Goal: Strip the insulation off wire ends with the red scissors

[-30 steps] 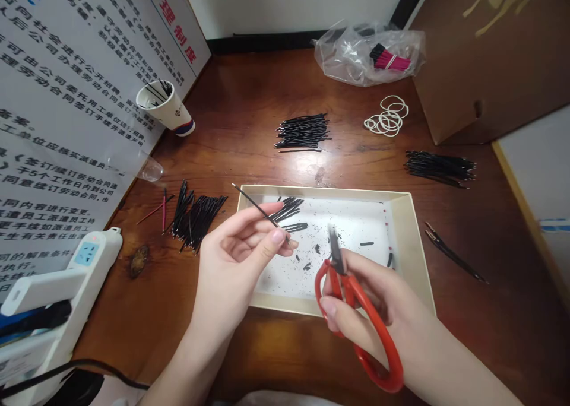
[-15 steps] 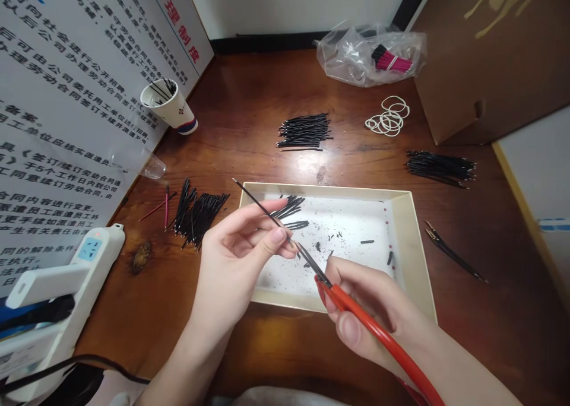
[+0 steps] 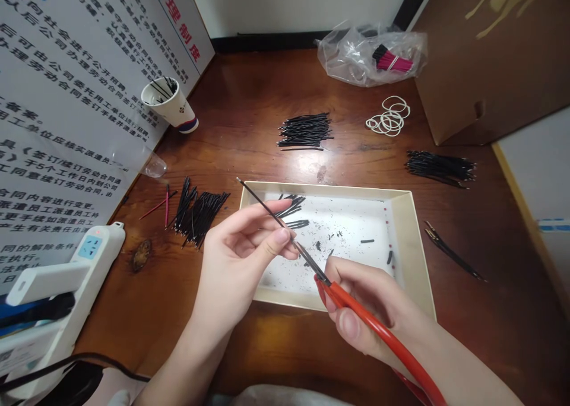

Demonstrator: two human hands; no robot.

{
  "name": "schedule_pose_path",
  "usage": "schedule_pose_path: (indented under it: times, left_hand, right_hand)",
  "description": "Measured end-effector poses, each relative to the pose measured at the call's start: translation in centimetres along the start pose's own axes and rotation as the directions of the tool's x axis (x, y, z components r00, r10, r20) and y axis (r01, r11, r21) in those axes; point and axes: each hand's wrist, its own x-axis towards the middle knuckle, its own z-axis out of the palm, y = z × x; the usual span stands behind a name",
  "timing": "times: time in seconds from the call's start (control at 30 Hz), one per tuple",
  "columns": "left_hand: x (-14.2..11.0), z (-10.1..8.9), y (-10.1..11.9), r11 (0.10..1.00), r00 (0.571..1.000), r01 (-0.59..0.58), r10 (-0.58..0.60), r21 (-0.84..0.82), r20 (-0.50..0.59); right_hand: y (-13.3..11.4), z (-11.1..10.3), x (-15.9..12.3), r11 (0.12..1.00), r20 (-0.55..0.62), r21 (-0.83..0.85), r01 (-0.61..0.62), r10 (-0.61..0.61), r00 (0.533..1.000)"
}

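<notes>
Item: two bare hands, left point(image 3: 240, 251) and right point(image 3: 369, 311), slender-fingered, ungloved. Thumbnails: short, smooth, rounded at the tip. Forearms, left point(image 3: 182, 349) and right point(image 3: 458, 355): uncovered by sleeves as far as is shown, slim, tapered toward the wrist. Clothing: pale grey fabric point(image 3: 285, 396), softly creased, partly seen at the lower edge; garment type obscured.
</notes>
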Motion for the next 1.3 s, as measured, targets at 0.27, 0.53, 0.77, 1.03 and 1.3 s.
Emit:
schedule_pose_path:
  times: [0.27, 0.53, 0.77, 1.03, 1.3]
  left_hand:
    - [-0.2, 0.0, 0.1, 0.999, 1.000, 0.030, -0.030, -0.014, 0.001]
    - [0.1, -0.3, 0.4, 0.981, 0.983, 0.158, -0.146, -0.115, 0.107]
    - [0.6, -0.4, 0.6, 0.971, 0.982, 0.186, -0.178, -0.150, 0.061]
    - [0.1, -0.1, 1.0, 0.999, 0.994, 0.049, -0.049, 0.005, -0.100]
    - [-0.1, 0.1, 1.0, 0.998, 0.995, 0.032, -0.026, 0.060, -0.099]
  right_hand:
    - [0.1, -0.1, -0.2, 1.000, 0.013, -0.001, 0.004, -0.004, 1.000]
    - [0.4, -0.5, 0.1, 0.998, 0.038, 0.061, -0.011, 0.009, 0.999]
    - [0.3, -0.7, -0.5, 0.999, -0.034, 0.039, 0.020, -0.019, 0.999]
    - [-0.4, -0.3, -0.6, 0.996, -0.088, 0.033, 0.082, -0.079, 0.993]
    - [-0.1, -0.4, -0.6, 0.997, -0.060, -0.020, 0.070, -0.071, 0.996]
